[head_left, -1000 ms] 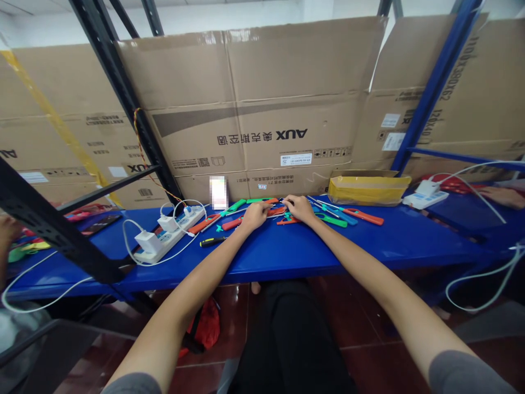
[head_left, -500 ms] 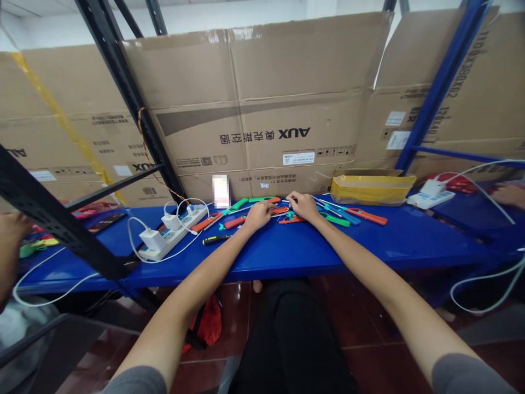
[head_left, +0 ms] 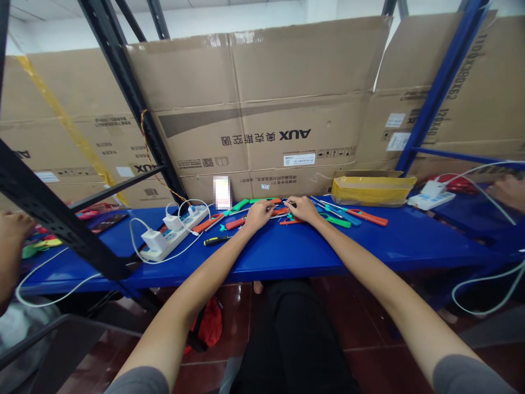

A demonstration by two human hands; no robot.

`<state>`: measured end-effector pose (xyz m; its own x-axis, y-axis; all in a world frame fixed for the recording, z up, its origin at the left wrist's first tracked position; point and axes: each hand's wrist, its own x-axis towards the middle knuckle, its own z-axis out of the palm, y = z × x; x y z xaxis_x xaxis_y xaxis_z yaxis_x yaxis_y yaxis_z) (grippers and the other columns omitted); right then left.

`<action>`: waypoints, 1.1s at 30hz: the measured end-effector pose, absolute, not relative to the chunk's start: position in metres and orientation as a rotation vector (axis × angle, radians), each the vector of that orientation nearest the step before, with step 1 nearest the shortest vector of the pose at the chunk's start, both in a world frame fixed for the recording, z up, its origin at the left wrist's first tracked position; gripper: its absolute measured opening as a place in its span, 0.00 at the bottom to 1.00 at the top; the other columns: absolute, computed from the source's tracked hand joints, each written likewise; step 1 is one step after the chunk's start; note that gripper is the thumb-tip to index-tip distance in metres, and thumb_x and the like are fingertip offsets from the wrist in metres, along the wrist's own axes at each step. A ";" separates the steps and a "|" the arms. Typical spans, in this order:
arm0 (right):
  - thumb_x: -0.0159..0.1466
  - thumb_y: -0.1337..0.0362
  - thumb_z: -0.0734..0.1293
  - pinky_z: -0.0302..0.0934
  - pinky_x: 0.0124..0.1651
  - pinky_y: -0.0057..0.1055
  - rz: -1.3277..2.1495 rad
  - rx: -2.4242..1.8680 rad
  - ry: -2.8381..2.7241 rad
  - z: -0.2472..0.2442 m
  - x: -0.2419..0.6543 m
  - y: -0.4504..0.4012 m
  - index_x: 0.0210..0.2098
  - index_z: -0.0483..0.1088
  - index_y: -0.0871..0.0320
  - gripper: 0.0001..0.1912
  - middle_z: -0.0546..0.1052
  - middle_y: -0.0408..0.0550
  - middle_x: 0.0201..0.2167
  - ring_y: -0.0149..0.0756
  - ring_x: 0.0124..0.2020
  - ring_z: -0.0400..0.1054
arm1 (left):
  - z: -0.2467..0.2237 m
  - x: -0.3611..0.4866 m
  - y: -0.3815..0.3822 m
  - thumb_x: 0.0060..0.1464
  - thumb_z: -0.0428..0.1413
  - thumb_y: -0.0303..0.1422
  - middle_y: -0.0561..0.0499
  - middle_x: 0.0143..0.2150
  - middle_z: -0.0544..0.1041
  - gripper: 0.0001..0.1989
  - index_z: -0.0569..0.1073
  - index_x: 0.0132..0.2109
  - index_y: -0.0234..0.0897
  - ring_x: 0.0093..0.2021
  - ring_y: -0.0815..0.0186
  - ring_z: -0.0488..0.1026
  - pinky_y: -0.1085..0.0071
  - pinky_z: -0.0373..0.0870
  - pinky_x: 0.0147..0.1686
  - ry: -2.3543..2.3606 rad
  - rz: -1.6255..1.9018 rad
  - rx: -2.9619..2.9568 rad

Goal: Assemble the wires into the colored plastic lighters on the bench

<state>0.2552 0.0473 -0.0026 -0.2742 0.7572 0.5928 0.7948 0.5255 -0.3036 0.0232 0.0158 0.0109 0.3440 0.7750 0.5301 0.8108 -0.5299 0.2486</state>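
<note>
Being held close together above the blue metal table (head_left: pixel 348 257), the left hand (head_left: pixel 259 215) and the right hand (head_left: pixel 301 208) are curled, with the fingers bent down and not spread. The left fingertips (head_left: pixel 271 207) and the right fingertips (head_left: pixel 289 203) are almost touching. Something thin may be pinched there, but it is too small to be seen well, so a grip cannot be told.

Right under the hands, a pile of plastic handles (head_left: pixel 283 214) is spread on the table, in orange, red and green, with thin metal rods (head_left: pixel 328 207) mixed in. A long orange handle (head_left: pixel 367 217) is laid to the right of the hands, and a green handle (head_left: pixel 336 220) is just beside it. A black and yellow screwdriver (head_left: pixel 216 241) is left on the table to the left, apart from the pile.

Further left, two white chargers (head_left: pixel 152 238) are plugged into a white power strip (head_left: pixel 172 235). A cardboard box with yellow tape (head_left: pixel 373 191) is placed behind the pile on the right. A big brown carton (head_left: pixel 262 109) is stood up behind the table. One hand of another person (head_left: pixel 12 232) is seen at the left edge, and another person's hand (head_left: pixel 508 191) is seen at the right edge.
</note>
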 end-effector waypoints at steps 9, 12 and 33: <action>0.72 0.60 0.69 0.66 0.41 0.31 -0.071 -1.166 -2.128 -0.002 0.251 0.044 0.43 0.84 0.50 0.10 0.87 0.47 0.38 0.45 0.38 0.82 | 0.015 0.024 0.011 0.68 0.56 0.28 0.46 0.46 0.84 0.16 0.83 0.57 0.39 0.45 0.60 0.80 0.69 0.73 0.49 -1.524 -0.960 -2.527; 0.72 0.60 0.69 0.67 0.41 0.31 -0.057 -1.161 -2.100 -0.002 0.252 0.044 0.43 0.84 0.50 0.09 0.87 0.47 0.38 0.45 0.38 0.82 | 0.016 0.024 0.010 0.67 0.56 0.28 0.46 0.43 0.84 0.18 0.83 0.59 0.39 0.45 0.59 0.79 0.69 0.73 0.49 -1.553 -0.917 -2.507; 0.72 0.60 0.68 0.66 0.41 0.30 0.091 -1.117 -2.027 0.002 0.255 0.044 0.41 0.84 0.51 0.10 0.86 0.45 0.33 0.40 0.34 0.80 | 0.016 0.025 0.011 0.67 0.56 0.29 0.45 0.46 0.85 0.19 0.82 0.61 0.41 0.46 0.57 0.81 0.69 0.74 0.46 -1.592 -0.834 -2.484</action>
<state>0.2547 0.0438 0.0017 -0.2880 0.7373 0.6110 0.6795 0.6070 -0.4122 0.0246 0.0106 0.0162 0.3139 0.8195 0.4794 0.8606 -0.4588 0.2208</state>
